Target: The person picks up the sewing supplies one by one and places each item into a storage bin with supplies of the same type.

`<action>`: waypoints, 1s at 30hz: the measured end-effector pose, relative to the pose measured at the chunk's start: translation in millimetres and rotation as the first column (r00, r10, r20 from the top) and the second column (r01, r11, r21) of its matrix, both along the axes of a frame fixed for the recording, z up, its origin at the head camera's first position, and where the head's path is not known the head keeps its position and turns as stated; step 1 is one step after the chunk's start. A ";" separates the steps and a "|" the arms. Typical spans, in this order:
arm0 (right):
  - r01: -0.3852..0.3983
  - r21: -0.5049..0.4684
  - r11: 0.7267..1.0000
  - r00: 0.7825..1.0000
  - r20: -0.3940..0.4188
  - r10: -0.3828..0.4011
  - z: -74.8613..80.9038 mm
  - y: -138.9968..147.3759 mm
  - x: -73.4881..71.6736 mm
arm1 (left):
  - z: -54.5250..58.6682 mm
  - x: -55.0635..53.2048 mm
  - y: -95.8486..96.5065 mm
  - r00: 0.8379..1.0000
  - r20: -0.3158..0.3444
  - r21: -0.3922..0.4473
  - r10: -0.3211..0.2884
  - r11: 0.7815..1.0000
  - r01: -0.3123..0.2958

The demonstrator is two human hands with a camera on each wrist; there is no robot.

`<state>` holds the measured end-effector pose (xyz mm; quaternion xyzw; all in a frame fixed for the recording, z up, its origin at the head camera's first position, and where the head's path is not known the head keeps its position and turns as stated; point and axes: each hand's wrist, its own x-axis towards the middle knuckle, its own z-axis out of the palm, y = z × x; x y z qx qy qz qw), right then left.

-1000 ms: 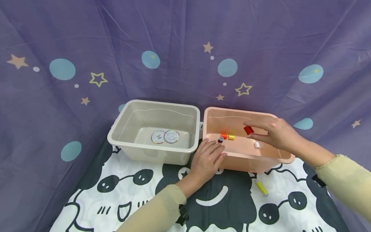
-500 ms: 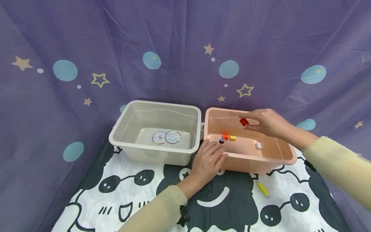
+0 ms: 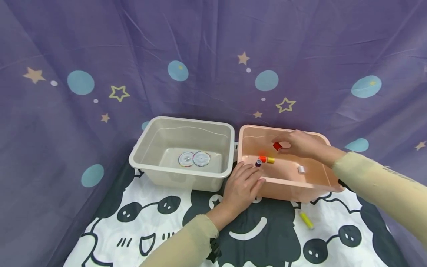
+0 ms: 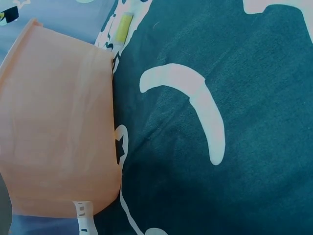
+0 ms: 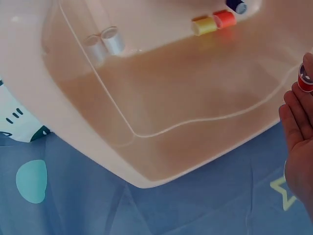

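Observation:
My right hand pinches a red thread spool between thumb and fingers, above the inside of the peach tub. In the right wrist view the red spool shows its end at the right edge. On the tub's floor lie an orange-red spool, a yellow spool, a dark purple spool and a white spool. My left hand rests on the tub's front left rim, fingers laid over it. The left wrist view shows the tub's outer wall but not the fingers.
A grey tub stands left of the peach one, with two round pin wheels inside. A yellow-green spool lies on the patterned cloth in front. Behind hangs a purple curtain.
My right hand has moved left with the red spool, rising slightly and then lowering toward the tub. My left hand keeps its place on the rim. The head view has shifted slightly.

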<state>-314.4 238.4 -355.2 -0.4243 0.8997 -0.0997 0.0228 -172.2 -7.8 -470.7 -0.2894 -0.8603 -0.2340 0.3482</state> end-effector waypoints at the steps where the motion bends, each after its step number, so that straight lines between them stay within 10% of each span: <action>1: -0.004 0.012 1.000 1.000 0.011 0.004 -2.4 -0.1 -1.7 | -0.3 -0.1 0.2 1.000 -0.004 0.000 0.000 1.000 0.000; 19: -0.012 0.102 0.995 0.958 0.288 -0.018 -28.6 -5.7 -9.6 | 0.2 1.7 0.4 1.000 0.021 -0.024 0.007 1.000 -0.006; 26: 0.013 0.123 0.992 0.987 0.160 -0.033 -34.3 -7.4 -6.6 | -0.7 3.8 -0.5 0.999 0.029 -0.035 0.015 0.999 -0.014; 30: 0.025 0.059 0.998 0.971 0.235 -0.038 -32.3 -7.3 -1.9 | -1.7 4.6 -1.8 1.000 0.023 -0.034 0.012 0.999 -0.012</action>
